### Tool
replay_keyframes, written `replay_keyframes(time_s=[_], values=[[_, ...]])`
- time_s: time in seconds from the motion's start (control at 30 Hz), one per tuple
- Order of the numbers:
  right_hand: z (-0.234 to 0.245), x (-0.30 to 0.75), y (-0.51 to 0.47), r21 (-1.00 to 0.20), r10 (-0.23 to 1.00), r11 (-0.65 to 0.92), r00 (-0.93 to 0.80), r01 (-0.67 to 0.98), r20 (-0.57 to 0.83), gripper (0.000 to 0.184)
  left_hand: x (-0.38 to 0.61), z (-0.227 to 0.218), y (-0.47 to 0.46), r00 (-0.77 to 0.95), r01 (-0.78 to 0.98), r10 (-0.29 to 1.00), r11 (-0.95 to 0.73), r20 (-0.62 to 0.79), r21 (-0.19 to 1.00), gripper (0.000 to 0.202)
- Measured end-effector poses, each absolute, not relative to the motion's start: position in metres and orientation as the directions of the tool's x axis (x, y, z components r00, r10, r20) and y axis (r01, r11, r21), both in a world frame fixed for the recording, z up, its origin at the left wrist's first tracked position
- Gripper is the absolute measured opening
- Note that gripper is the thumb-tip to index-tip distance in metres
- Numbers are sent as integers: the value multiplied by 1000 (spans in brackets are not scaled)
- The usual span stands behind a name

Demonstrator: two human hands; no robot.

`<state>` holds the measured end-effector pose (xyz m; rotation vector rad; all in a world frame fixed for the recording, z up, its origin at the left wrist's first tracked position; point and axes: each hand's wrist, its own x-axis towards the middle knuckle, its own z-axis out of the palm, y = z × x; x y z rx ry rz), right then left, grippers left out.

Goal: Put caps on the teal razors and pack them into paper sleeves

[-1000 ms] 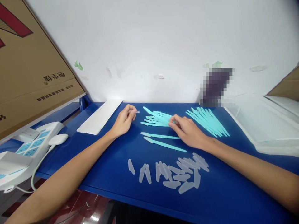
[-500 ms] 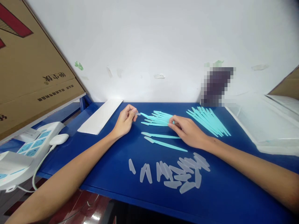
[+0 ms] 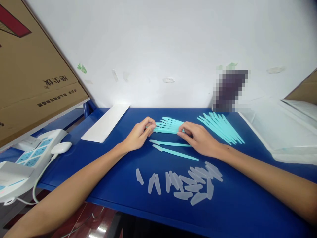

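Note:
My left hand [image 3: 139,136] and my right hand [image 3: 198,138] meet over a small heap of turquoise plastic razors [image 3: 168,126] on the blue table [image 3: 119,172]. The left fingers are pinched at the blade tip of one turquoise razor [image 3: 165,131], with a small clear piece between them. The right fingers pinch that razor's handle end. Two more turquoise razors [image 3: 173,148] lie just in front of my hands. Several translucent caps [image 3: 183,183] are scattered nearer to me.
A second bundle of turquoise razors [image 3: 223,127] lies at the back right. A white flat strip [image 3: 106,123] is at the back left. A white device with a cable [image 3: 32,155] and a cardboard box [image 3: 32,66] stand to the left. White plastic sheeting [image 3: 279,129] covers the right.
My left hand moved right, from apart from the heap to the blade tip of the razor that my right hand holds. The right hand stayed in place.

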<state>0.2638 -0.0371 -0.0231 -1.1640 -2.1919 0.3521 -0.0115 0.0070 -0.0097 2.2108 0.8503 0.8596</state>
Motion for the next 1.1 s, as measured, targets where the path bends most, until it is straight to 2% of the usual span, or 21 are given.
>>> replay_keyframes(time_s=[0.13,0.33,0.57,0.7,0.83,0.93,1.1], values=[[-23,264,-37,-501,821,567,-401,653,406,20,-10,-3,0,625,408,728,-613,281,677,33],[-22,264,-38,-499,821,568,-408,654,399,22,-12,-2,2,671,399,696,-630,257,666,36],[-20,262,-39,-468,845,532,-404,706,351,27,-17,0,6,693,472,628,-767,354,435,36],[-22,262,-38,-450,877,470,-341,759,339,21,-19,3,7,674,497,615,-788,409,363,34],[-24,262,-35,-428,901,422,-318,799,294,19,-15,2,2,699,529,609,-793,375,302,32],[-25,261,-34,-409,906,409,-309,815,291,19,-6,2,-9,737,477,572,-818,361,322,28],[-25,260,-34,-409,906,402,-293,819,305,21,10,9,-32,885,262,361,-909,295,324,28]])
